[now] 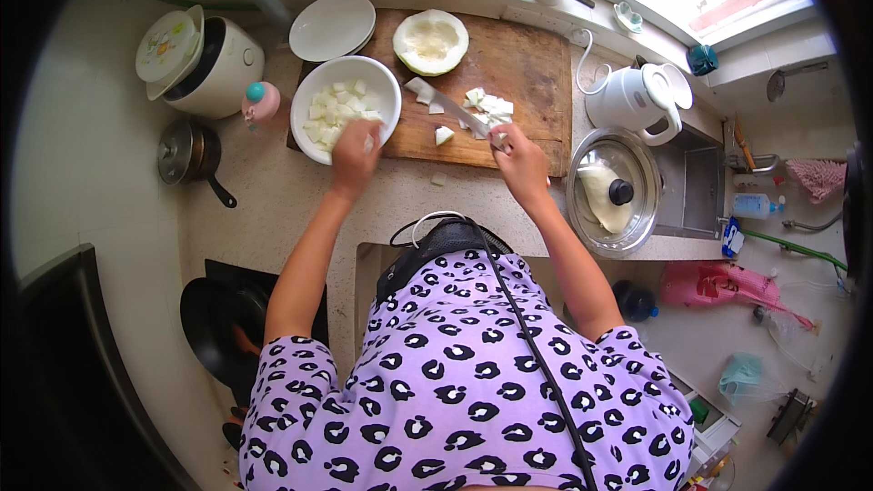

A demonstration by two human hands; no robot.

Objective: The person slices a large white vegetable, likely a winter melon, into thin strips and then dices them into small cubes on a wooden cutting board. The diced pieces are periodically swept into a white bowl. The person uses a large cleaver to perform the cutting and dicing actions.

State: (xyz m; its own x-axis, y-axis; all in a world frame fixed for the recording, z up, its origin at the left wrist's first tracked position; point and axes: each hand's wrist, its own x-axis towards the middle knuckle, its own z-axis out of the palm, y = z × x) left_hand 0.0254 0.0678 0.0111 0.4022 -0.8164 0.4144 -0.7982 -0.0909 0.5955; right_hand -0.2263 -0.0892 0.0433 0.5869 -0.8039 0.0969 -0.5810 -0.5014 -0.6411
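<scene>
Over the near right rim of a white bowl [299,92] holding pale cubes of melon [341,108] is my left hand [357,150], slightly blurred. A pale piece shows at its fingers; whether they grip it I cannot tell. My right hand [520,162] holds a kitchen knife [453,109], its blade pointing up and left over the wooden cutting board [525,61]. Cut melon pieces [491,106] lie beyond the blade, and a single chunk [444,136] lies on the near side. A hollowed melon half [431,42] rests cut side up at the board's far edge.
White plates [332,27] are stacked behind the bowl. To the left stand a rice cooker [232,61], a pink bottle [261,103] and a small lidded pan [191,153]. A white electric kettle [624,102] and a glass-lidded bowl [593,235] stand right, beside the sink [699,184].
</scene>
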